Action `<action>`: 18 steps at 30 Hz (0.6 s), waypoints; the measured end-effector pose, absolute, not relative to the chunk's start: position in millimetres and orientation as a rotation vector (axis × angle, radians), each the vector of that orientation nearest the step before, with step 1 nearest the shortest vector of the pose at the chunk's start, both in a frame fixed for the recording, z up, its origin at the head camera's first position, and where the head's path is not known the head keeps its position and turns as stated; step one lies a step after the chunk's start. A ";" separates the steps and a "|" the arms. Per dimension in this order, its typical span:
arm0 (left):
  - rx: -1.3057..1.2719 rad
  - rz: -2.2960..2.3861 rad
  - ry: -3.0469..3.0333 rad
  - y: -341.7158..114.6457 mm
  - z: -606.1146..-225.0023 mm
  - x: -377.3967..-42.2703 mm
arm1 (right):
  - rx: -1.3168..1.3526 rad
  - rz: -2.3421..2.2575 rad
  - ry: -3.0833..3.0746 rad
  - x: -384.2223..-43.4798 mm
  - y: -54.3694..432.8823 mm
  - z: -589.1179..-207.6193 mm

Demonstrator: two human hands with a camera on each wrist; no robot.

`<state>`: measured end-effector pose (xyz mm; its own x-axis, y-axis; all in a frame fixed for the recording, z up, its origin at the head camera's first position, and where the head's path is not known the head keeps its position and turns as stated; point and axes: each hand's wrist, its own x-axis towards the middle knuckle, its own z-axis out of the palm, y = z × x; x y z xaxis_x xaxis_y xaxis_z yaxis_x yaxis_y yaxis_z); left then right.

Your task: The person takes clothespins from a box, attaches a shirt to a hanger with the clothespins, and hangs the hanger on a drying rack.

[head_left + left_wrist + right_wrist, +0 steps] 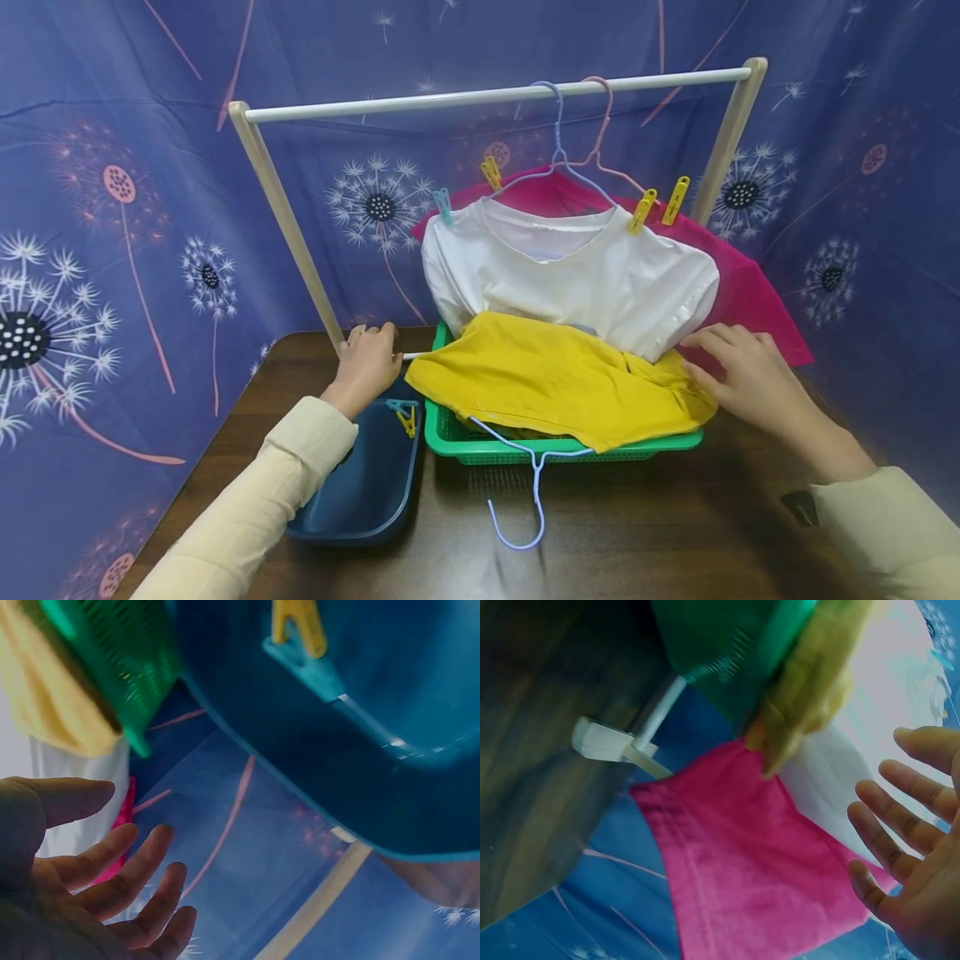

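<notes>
My left hand [367, 367] hovers above the dark blue basin [352, 492], fingers spread and holding nothing in the left wrist view. My right hand [750, 379] is near the right end of a yellow garment [555, 375], its fingers apart and empty in the right wrist view. The yellow garment lies over a green basket [480, 454], with a blue hanger [538, 483] sticking out of its near side, hook toward me. Behind it, a white T-shirt [555, 258] hangs on another blue hanger [558, 133], pinned by a blue clothespin [442, 204] and a yellow clothespin [641, 210].
A rack with a white rod [420, 103] and wooden posts [288, 225] stands at the back. Behind the T-shirt, a magenta garment [757, 308] hangs on a pink hanger [603, 117]. More clothespins [407, 417] lie in the basin. Everything stands on a brown table [645, 533].
</notes>
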<state>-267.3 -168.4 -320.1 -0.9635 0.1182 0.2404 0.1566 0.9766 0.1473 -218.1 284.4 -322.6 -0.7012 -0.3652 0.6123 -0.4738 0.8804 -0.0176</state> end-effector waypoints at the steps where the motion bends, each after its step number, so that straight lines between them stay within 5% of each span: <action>1: -0.200 -0.232 -2.901 -170.0 -323.7 -266.9 | 0.622 0.212 -2.422 -217.5 283.9 -325.6; 18: -0.133 -0.113 -3.048 -177.7 -375.1 -265.6 | 0.832 0.161 -2.427 -209.0 277.9 -353.6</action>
